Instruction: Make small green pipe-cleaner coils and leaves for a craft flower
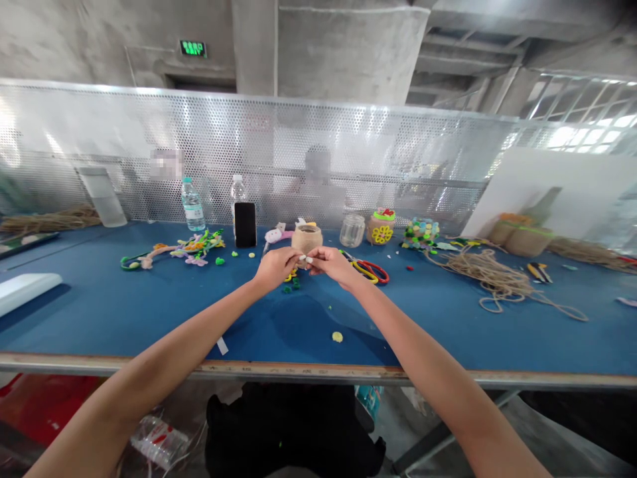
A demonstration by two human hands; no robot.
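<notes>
My left hand (279, 267) and my right hand (330, 264) meet over the table, fingertips pinched together. Between them is a small white piece (309, 259), too small to name. Just behind my fingers stands a jar wrapped in brown twine (307, 238), its lower part hidden by my hands. Yellow and green fuzzy bits (291, 284) lie below my left fingers. To the right of my right hand are scissors with red and yellow handles (372, 271). A pale yellow round piece (337, 337) lies nearer the table's front edge.
A phone (245, 224) stands upright before a water bottle (238, 188). Colourful pipe-cleaner pieces (199, 248) lie left. At the right are a clear glass jar (352, 230), a twine jar with a yellow flower (381, 229) and loose twine (492, 272). A perforated metal screen (279, 159) closes off the back.
</notes>
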